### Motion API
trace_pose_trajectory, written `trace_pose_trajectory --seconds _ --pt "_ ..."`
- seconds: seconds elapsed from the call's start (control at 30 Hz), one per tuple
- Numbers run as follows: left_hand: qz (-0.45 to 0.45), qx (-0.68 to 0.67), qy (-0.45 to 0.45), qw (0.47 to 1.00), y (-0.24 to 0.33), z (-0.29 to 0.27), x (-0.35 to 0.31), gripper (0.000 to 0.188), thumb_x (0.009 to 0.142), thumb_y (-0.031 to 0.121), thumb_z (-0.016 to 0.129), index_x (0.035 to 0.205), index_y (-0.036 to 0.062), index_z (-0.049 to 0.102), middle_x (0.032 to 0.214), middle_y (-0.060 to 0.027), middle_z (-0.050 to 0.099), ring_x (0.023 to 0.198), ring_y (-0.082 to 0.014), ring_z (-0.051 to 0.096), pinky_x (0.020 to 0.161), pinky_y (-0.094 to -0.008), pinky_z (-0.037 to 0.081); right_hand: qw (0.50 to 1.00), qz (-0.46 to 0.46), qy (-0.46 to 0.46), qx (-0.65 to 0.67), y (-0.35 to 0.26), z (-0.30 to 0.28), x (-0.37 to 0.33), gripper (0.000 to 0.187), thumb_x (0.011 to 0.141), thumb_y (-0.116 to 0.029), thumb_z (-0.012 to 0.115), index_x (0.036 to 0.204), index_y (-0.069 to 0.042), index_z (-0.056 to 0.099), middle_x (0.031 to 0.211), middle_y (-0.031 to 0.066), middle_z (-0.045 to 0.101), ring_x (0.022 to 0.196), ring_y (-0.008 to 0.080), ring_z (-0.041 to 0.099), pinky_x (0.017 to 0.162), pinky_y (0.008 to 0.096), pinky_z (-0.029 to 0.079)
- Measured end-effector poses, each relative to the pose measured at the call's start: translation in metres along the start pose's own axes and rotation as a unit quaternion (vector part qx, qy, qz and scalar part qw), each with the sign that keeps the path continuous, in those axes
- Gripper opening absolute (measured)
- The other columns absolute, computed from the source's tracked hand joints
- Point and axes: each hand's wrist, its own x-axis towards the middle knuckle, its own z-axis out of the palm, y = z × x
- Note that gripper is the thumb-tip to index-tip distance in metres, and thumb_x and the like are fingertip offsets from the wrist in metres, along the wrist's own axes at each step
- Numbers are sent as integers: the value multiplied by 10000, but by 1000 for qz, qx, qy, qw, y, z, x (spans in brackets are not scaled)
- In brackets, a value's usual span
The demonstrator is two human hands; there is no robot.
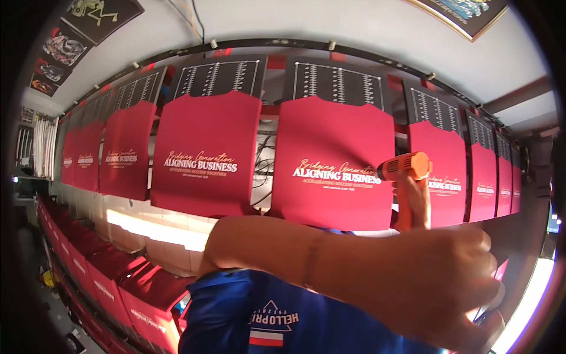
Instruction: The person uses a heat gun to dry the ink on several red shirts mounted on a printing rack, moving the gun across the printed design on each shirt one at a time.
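In my right hand [418, 203] is an orange heat gun [413, 166], its fingers wrapped round the handle. The dark nozzle points left, close to the printed lettering of a red T-shirt [333, 138]. This shirt lies stretched on a black platen [336, 82] with white ruler marks. My left forearm crosses in front of me from left to right. At its end, my left hand [457, 277] is blurred, with its back showing and its fingers curled under. Anything inside those fingers is hidden. The left forearm covers most of my right arm.
More red printed shirts [206, 141] on platens run in a row to both sides, below a dark rail [277, 42]. Another row of red shirts [150, 304] stands at the lower left. Framed pictures [463, 15] hang on the wall. Bright sunlight strikes the pale surface below the row.
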Motion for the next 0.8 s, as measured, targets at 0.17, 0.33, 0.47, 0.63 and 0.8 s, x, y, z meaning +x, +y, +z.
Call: trace_pose_trajectory --seconds 0.17,0.33,0.47,0.63,0.8 --pt "49 -31 -9 998 23 45 8 180 846 190 727 981 81 680 924 -61 681 777 -222 659 704 -383 518 995 -35 74 -50 -5 23 -9 432 905 -263 684 1235 -15 557 955 97 668 757 163 652 658 303 551" --pt "50 -18 -24 998 30 55 12 164 833 178 727 962 88 684 929 -53 665 791 -216 655 704 -378 518 999 13 38 -20 -13 30 -12 427 907 -252 700 1239 -25 557 968 82 669 781 150 651 677 297 541" --pt "43 -17 -34 998 19 35 5 151 822 167 727 948 93 687 933 -47 653 803 -212 652 705 -374 518 998 9 61 8 -8 22 -20 454 899 -232 723 1272 -51 539 985 77 673 756 156 659 636 288 545" --pt "-139 122 -100 978 -6 -40 -53 137 809 155 727 930 100 691 939 -39 638 817 -206 648 706 -369 518 997 7 72 0 -22 33 -22 479 882 -171 732 1297 -52 525 1024 83 678 786 165 673 654 295 562" --pt "-490 322 -401 704 38 -97 -223 387 845 139 690 1219 90 604 1120 -119 620 986 -298 624 840 -443 500 997 14 76 22 -19 28 -20 503 842 -176 763 1267 -60 520 1046 70 670 773 142 653 663 300 556"
